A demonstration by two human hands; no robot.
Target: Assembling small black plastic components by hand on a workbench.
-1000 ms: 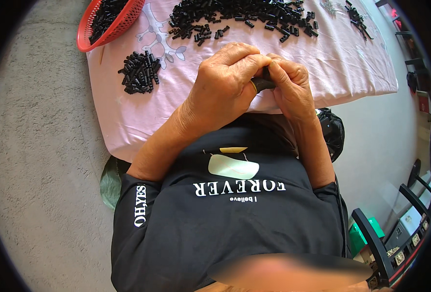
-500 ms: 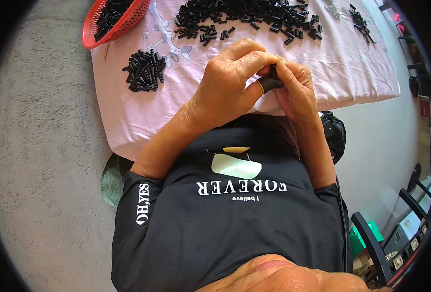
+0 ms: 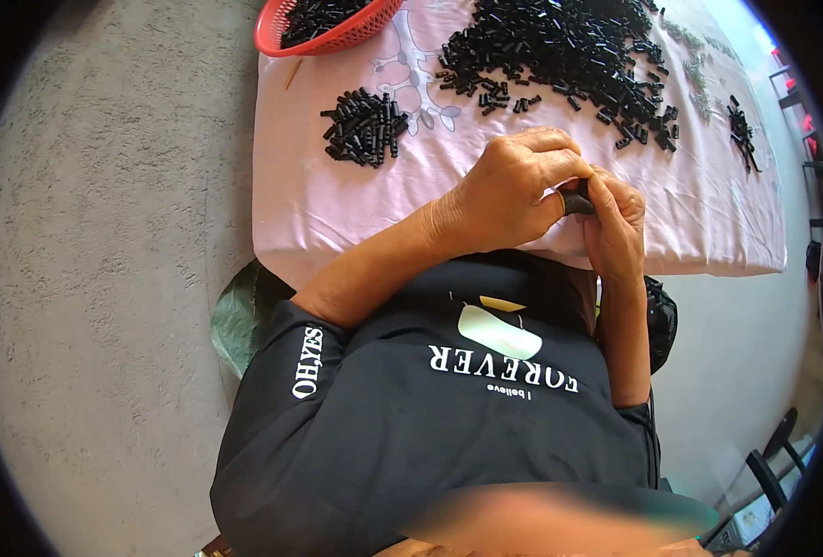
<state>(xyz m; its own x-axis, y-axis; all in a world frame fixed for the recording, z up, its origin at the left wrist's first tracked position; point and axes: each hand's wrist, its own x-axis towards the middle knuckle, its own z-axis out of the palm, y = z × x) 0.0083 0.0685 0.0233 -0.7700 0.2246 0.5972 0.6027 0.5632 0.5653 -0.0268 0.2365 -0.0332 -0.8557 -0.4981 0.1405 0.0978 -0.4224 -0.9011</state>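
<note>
Over the near edge of the pink-covered table [image 3: 309,218], my left hand [image 3: 527,190] and my right hand [image 3: 618,227] meet with fingertips pinched together. Between them is a small black tubular piece [image 3: 583,186], mostly hidden by the fingers. A black finger cover [image 3: 575,202] with a yellowish rim sits on my left thumb. Beyond the hands spreads a large heap of short black tubular pieces [image 3: 560,56]. A smaller pile of similar pieces [image 3: 365,128] lies to the left of it.
A red perforated basket [image 3: 360,37] of black pieces stands at the far left, a thin wooden stick [image 3: 292,72] near it. Thin black pieces [image 3: 742,135] lie at the right, with small greyish bits [image 3: 695,70] nearby. A green bag [image 3: 237,316] is below the table's left corner.
The view has shifted, so the table and piles appear farther right. My hands stay together around the small piece, with only slight changes in the fingers.
</note>
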